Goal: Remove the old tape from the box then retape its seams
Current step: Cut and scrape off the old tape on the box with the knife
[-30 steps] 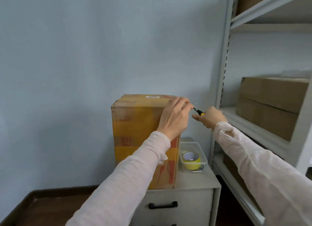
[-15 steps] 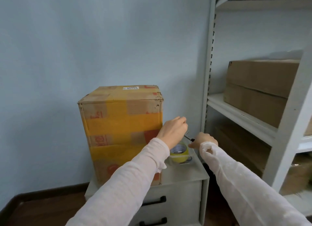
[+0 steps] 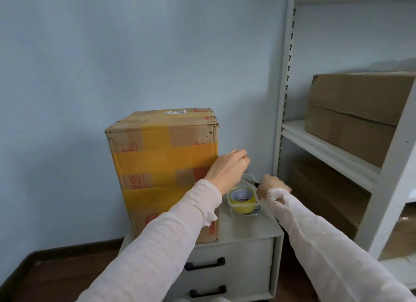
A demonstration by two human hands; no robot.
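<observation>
The box stands on the tabletop, at nine o'clock from the tape roll in its tub. My left hand curls beside the box's right edge, and I cannot tell its grip. My right hand, at four o'clock, grips a knife.

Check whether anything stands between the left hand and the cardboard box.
Nothing visible does: the left hand is at the right edge of the cardboard box. The yellow tape roll sits lower, beside it.

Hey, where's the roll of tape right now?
Head view: the tape roll sits in a clear tub on the cabinet, right of the box, just below the right hand and its cutter.
</observation>
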